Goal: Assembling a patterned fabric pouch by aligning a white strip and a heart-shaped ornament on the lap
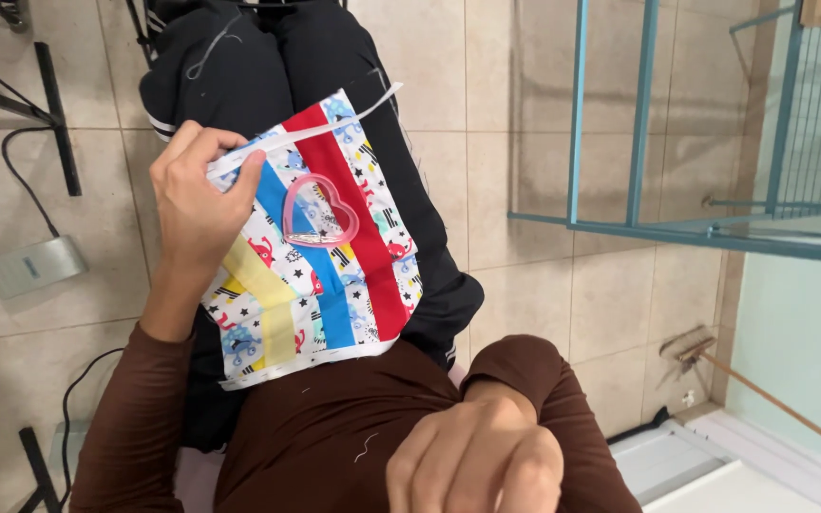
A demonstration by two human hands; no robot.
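Left hand (200, 195) pinches the edge of the patchwork cloth (320, 252), thumb over the top edge, fingers curled under, gripping it together with one end of a narrow white strip (334, 123) that runs up and away from the thumb along the cloth's edge. Cloth lies flat on the lap, over black trousers (239, 66); printed panels with red, blue and yellow stripes. Pink heart-shaped case (319, 213), clear lid, sits on the cloth just beside the left thumb, not touching it. Right hand (477, 461) is low and close to the camera, well apart from the cloth, fingers curled into a loose fist; can't tell if it holds anything. Brown sleeves (135, 418) on both arms.
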